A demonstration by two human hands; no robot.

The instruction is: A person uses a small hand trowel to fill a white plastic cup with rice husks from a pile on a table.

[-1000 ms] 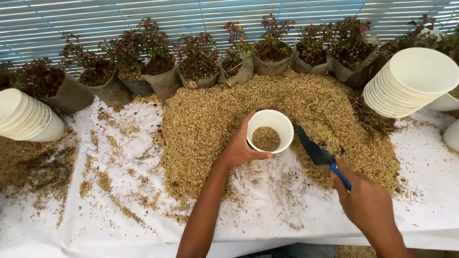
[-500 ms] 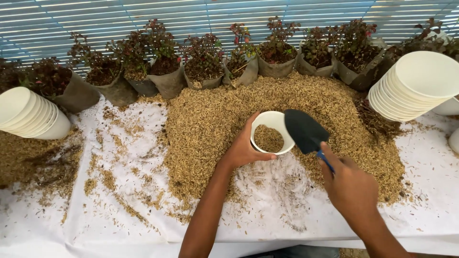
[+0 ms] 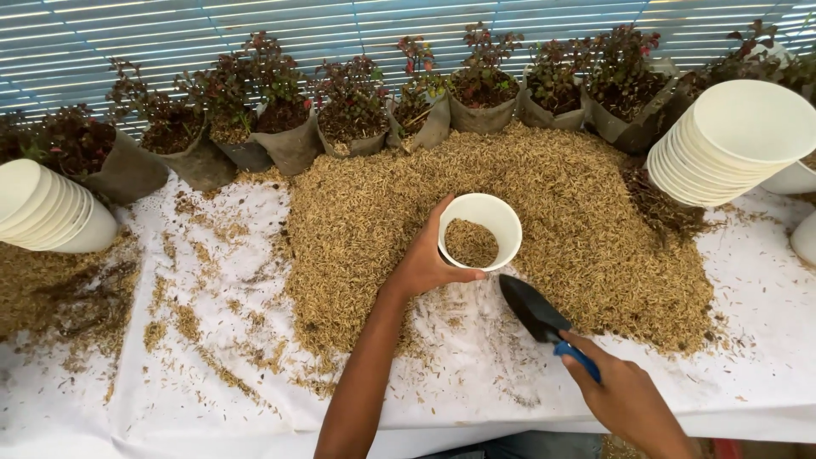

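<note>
The left hand [image 3: 425,263] grips a white pot [image 3: 480,231], fingers wrapped round its near wall, thumb on the rim; husk fills it partway. The right hand [image 3: 629,399] closes its fingers on the blue handle of a black trowel [image 3: 535,310], blade empty, low, just right of the pot over the tabletop [image 3: 170,399]. This looks like the refill stroke: next, the blade needs pushing into the husk pile [image 3: 552,204] beyond the fingers.
</note>
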